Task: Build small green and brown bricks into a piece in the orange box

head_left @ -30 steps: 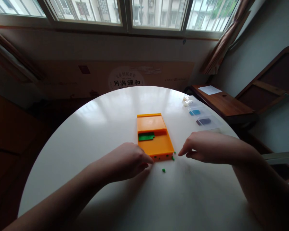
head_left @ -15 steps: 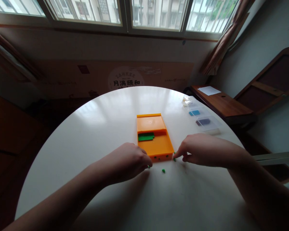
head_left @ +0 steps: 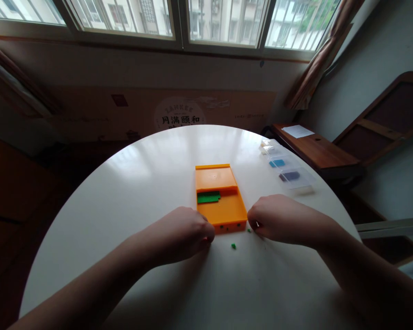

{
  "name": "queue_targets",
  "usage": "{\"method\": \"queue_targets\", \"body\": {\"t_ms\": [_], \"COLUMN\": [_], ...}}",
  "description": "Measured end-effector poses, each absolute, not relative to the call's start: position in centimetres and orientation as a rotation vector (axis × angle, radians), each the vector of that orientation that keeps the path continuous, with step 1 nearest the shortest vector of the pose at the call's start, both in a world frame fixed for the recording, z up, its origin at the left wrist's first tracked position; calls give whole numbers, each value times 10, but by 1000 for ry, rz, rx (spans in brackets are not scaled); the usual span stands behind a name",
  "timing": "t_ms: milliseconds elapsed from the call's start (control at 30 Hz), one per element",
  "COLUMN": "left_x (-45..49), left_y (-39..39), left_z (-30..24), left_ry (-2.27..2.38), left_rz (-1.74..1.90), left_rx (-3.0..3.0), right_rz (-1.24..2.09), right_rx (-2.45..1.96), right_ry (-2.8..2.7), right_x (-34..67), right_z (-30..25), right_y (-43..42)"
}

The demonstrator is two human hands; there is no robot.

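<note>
An orange plastic box (head_left: 223,213) lies opened out on the white table, with a green studded block panel (head_left: 208,197) in its far left corner. My left hand (head_left: 194,227) is at the box's near left corner, fingers curled together and their tips turned down; what they hold, if anything, is hidden. At the near right corner, my right hand (head_left: 275,216) has thumb and fingers pinched together, and I cannot make out anything between them. One tiny green piece (head_left: 248,230) lies just below the right fingertips. Another green piece (head_left: 233,246) rests on the table between the hands.
Clear plastic compartment boxes (head_left: 298,178) stand at the table's right edge, with blue pieces (head_left: 277,163) and dark pieces (head_left: 291,176) inside. Beyond them is a wooden bench (head_left: 325,149) with a white paper (head_left: 298,131). The round table's edge (head_left: 206,125) curves in front of the window wall.
My right hand's extended finger has curled into a pinch, and one green piece beside it is no longer visible. My left fingers have closed in slightly, and the green bit at their tips is hidden.
</note>
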State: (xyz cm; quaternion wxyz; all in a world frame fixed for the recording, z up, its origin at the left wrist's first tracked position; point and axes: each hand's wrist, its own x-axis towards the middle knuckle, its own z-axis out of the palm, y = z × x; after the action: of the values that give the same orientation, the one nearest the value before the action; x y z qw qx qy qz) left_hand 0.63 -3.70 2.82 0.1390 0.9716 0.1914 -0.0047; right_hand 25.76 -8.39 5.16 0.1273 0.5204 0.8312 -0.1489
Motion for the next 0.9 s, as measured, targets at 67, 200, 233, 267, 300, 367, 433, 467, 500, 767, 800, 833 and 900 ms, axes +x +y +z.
{"method": "queue_targets", "body": {"t_ms": [67, 200, 233, 267, 300, 367, 433, 467, 500, 767, 800, 833, 900], "left_x": [6, 7, 7, 8, 8, 8, 8, 9, 9, 9, 9, 9, 8], "left_y": [-38, -38, -38, -39, -38, -38, -38, -39, -39, -43, -43, -44, -44], "left_z": [29, 32, 33, 33, 34, 34, 33, 33, 33, 36, 37, 37, 37], "left_ry": [567, 587, 584, 577, 568, 550, 541, 541, 542, 562, 565, 566, 570], "left_rz": [-33, -59, -60, -61, -64, -66, -62, -63, -62, -53, -55, -57, -57], "left_rx": [2812, 2774, 2760, 2749, 2744, 2756, 2781, 2794, 2807, 2872, 2871, 2868, 2861], "right_rz": [-430, -442, -445, -446, -444, -435, -416, -405, -396, -363, -361, -359, -346], "right_rx": [1528, 1563, 1562, 1559, 1556, 1550, 1544, 1541, 1538, 1572, 1575, 1575, 1574], "right_ry": [2412, 2418, 2427, 2435, 2439, 2442, 2434, 2426, 2418, 2368, 2373, 2386, 2413], "right_x": [256, 258, 260, 260, 261, 261, 259, 258, 256, 249, 249, 250, 252], "right_z": [52, 51, 51, 51, 51, 50, 50, 50, 51, 53, 52, 51, 50], "right_y": [-86, -88, -88, -88, -88, -88, -87, -87, -87, -91, -92, -92, -93]}}
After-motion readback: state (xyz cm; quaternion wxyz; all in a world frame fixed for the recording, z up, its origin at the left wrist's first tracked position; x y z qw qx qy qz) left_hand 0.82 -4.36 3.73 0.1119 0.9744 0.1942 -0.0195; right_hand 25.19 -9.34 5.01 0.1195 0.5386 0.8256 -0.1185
